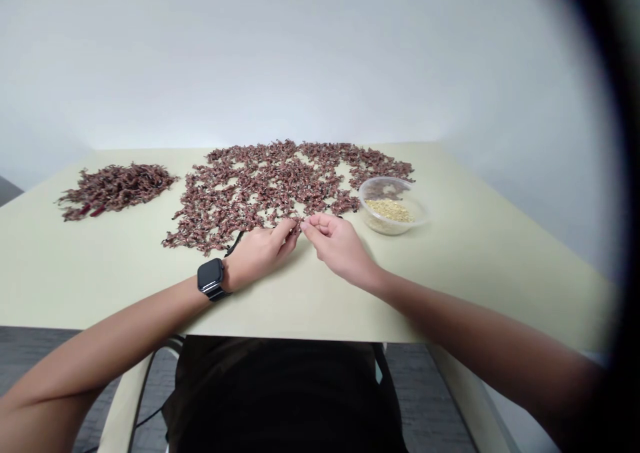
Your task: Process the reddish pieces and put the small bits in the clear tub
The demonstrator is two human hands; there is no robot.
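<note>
A wide, loose spread of small reddish-brown dried pieces (260,186) covers the middle of the table. At its near edge my left hand (263,250) is closed in a pinch on one small dried reddish-brown piece (297,228). My right hand (340,246) meets it fingertip to fingertip, thumb and forefinger pinched at the same piece; whether it holds a bit of its own is too small to tell. Right of that hand stands a clear plastic bowl (373,224) with yellow flaky or seed-like bits (390,210) inside.
A denser heap of dark red-brown dried pieces (120,186) lies at the left of the pale yellow table (300,306). The table's far edge meets a white wall (280,53). A black smartwatch (211,276) is on my left wrist.
</note>
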